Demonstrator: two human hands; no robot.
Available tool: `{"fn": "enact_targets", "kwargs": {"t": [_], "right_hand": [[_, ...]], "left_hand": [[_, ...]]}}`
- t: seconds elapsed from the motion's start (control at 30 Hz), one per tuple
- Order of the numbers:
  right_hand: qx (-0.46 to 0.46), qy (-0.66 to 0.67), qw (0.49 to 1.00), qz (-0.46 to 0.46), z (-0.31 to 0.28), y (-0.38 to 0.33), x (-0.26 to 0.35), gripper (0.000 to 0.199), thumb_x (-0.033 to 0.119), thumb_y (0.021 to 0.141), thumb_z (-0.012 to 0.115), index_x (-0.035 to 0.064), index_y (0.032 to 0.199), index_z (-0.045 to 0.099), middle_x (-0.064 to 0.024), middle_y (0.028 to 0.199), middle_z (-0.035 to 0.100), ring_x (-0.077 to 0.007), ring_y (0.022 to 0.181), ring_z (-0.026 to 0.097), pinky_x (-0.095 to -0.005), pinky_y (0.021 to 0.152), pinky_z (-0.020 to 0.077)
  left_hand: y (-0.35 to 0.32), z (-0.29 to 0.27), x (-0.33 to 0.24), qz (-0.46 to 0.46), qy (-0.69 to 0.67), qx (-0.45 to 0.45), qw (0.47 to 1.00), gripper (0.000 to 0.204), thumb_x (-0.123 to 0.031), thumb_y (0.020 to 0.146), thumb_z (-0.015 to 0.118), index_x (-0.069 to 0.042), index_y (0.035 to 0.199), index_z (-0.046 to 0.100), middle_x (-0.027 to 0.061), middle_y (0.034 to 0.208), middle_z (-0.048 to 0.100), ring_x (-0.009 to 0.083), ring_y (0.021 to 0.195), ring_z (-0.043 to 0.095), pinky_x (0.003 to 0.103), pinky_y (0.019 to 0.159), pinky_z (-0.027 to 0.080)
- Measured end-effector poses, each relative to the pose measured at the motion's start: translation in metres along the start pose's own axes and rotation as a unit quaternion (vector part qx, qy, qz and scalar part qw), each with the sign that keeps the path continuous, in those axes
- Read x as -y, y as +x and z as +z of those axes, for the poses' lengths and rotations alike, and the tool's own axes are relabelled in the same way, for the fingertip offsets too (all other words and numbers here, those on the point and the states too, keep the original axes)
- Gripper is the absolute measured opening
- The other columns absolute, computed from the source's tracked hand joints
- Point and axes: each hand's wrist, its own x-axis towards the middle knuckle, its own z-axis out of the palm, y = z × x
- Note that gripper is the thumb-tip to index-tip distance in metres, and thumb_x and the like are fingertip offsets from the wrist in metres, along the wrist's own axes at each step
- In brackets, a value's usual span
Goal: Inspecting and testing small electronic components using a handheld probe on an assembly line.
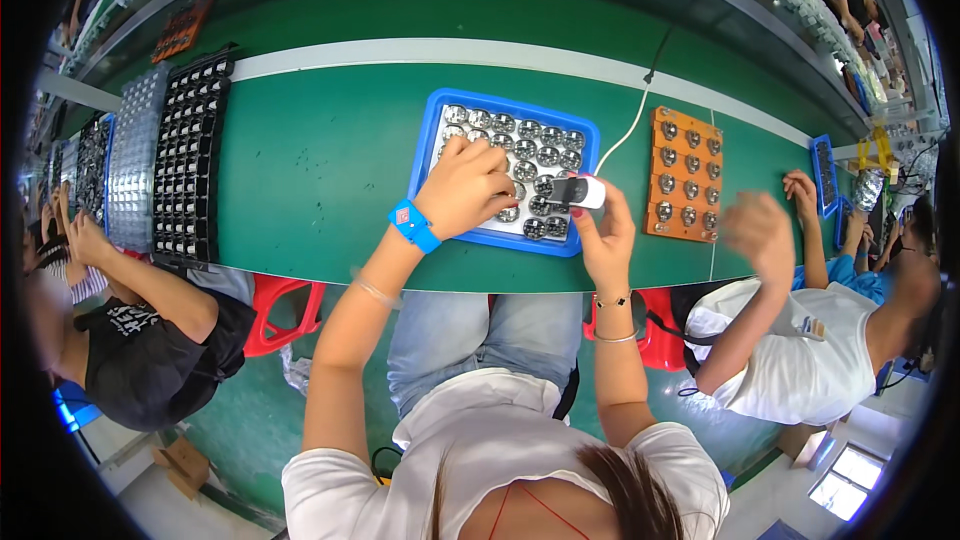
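In front of me lies a blue tray (590, 145) with a white lining, filled with rows of round, shiny metallic parts (525, 171). My left hand (465, 185), with a blue band at its wrist, is over the tray's left part. Its fingers are bent and drawn together; whatever they may hold is hidden. At the tray's right edge, my right hand (610, 232) is closed around a small white handheld device with a black end (582, 192). That black end sits over the parts in the right columns. A white cable (626, 130) leads up from beside the device.
An orange board (683, 175) with rows of metal parts lies to the right. Black trays (190, 160) and a clear plastic tray (136, 155) stand at the left. Co-workers sit on both sides; one person's hand (760, 233) is near the orange board.
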Motion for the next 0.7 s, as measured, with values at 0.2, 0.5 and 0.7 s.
{"fn": "enact_targets", "kwargs": {"t": [0.2,0.5,0.7], "right_hand": [[0.023,-0.049,0.998,-0.014,0.011,0.002,0.007,0.033,0.004,0.078,0.068,0.0036,0.11,0.063,-0.0099,0.108,0.065,-0.0274,0.102,0.058,-0.0363,0.094,0.0423],[-0.09,0.143,0.984,0.051,0.011,-0.006,0.0,0.033,0.013,0.092,0.059,0.0003,0.121,0.047,-0.0113,0.116,0.06,-0.0173,0.106,0.056,-0.03,0.095,0.0409],[-0.047,0.095,0.994,0.039,0.0,-0.015,-0.003,0.036,0.012,0.091,0.061,-0.0007,0.121,0.048,-0.0144,0.117,0.06,-0.021,0.112,0.055,-0.033,0.098,0.0404]], "left_hand": [[0.004,-0.005,-0.016,0.006,-0.034,-0.047,0.998,0.011,-0.018,0.069,0.075,-0.015,0.077,0.068,-0.0011,0.077,0.049,0.0183,0.079,0.049,0.032,0.076,0.034],[0.001,0.001,-0.008,0.015,0.018,-0.014,1.0,0.01,-0.02,0.069,0.075,-0.015,0.076,0.068,-0.0019,0.078,0.05,0.0181,0.081,0.049,0.034,0.078,0.034],[-0.005,0.003,-0.013,-0.017,0.008,-0.027,0.999,0.015,-0.025,0.069,0.075,-0.015,0.078,0.067,-0.0006,0.079,0.049,0.0185,0.082,0.049,0.034,0.08,0.034]]}}
